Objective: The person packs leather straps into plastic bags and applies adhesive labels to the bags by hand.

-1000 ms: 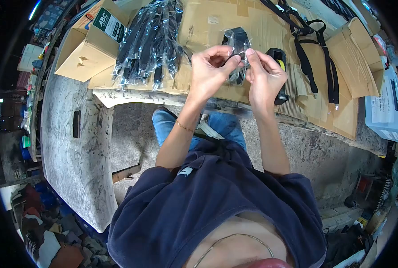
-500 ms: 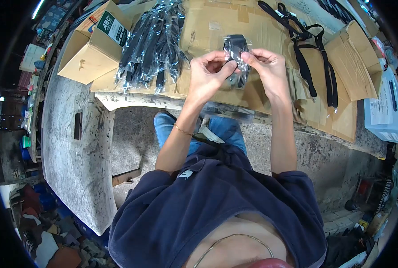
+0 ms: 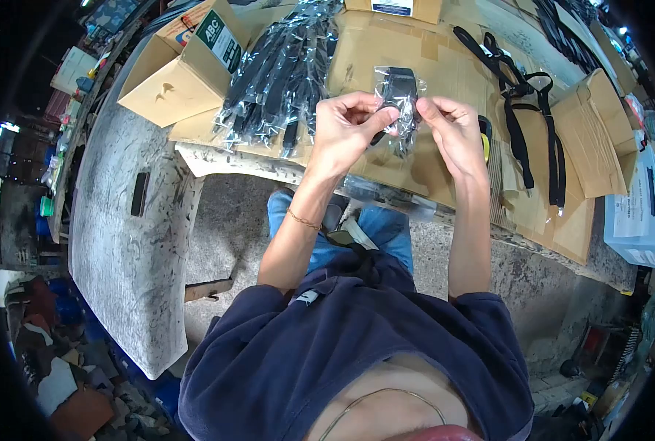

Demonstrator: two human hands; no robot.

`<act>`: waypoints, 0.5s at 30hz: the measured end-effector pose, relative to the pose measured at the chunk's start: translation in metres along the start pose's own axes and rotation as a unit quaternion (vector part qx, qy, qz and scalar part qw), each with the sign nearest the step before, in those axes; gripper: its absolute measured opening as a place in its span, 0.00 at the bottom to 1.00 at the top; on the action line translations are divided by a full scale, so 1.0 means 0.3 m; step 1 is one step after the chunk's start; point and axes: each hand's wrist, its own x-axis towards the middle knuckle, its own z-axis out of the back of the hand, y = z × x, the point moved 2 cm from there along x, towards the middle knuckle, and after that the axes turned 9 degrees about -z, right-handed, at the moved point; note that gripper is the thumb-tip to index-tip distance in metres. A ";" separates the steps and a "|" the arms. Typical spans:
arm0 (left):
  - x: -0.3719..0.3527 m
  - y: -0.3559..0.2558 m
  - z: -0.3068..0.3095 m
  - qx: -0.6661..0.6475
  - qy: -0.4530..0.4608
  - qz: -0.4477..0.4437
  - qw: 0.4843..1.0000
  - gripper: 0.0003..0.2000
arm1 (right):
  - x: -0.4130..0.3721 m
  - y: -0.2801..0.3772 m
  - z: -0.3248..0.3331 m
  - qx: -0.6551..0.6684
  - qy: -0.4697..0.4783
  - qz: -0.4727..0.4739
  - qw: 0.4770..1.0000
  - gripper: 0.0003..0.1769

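Observation:
A black strap folded up in a clear plastic bag (image 3: 399,90) hangs between my hands above the cardboard-covered table. My left hand (image 3: 348,131) pinches the bag's left side between thumb and fingers. At the bag's right edge is my right hand (image 3: 451,131), its thumb and index finger pressed together on the plastic. To the left lies a pile of bagged black straps (image 3: 276,81). Loose black straps (image 3: 517,117) rest unbagged to the right.
An open cardboard box (image 3: 173,84) stands at the left, another open box (image 3: 588,136) at the right. A clear plastic bin (image 3: 632,220) sits beyond it. A yellow and black object (image 3: 485,138) lies behind my right hand. A dark bar (image 3: 140,193) rests on the left bench.
The view has shifted, so the table appears lower and further right. The bagged strap is turned more upright. A box at the far edge and the yellow and black object now show.

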 end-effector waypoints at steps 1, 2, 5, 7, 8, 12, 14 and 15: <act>-0.003 0.004 0.015 0.001 -0.002 0.000 1.000 0.05 | 0.006 -0.007 0.006 0.001 0.001 -0.001 1.000 0.12; 0.000 0.013 0.030 -0.010 0.008 -0.008 1.000 0.05 | 0.019 -0.019 0.008 0.102 0.071 -0.048 0.991 0.17; 0.018 -0.017 0.049 -0.024 0.055 -0.024 0.998 0.05 | 0.097 -0.063 -0.011 0.185 0.145 -0.125 0.964 0.32; 0.038 -0.039 0.050 -0.026 0.094 -0.032 0.995 0.05 | 0.158 -0.019 -0.061 0.255 0.258 -0.201 0.910 0.40; 0.050 -0.038 0.057 -0.009 0.102 -0.028 0.994 0.06 | 0.187 0.015 -0.068 0.226 0.199 -0.171 0.938 0.42; 0.105 -0.034 0.081 0.016 0.094 -0.025 0.995 0.06 | 0.298 0.253 -0.155 0.334 0.184 -0.036 0.924 0.34; 0.145 -0.030 0.090 0.028 0.092 -0.026 0.995 0.05 | 0.378 0.299 -0.139 0.320 0.222 0.008 0.921 0.31; 0.171 -0.022 0.103 0.040 0.110 -0.013 0.993 0.14 | 0.410 0.333 -0.140 0.312 0.253 0.035 0.915 0.29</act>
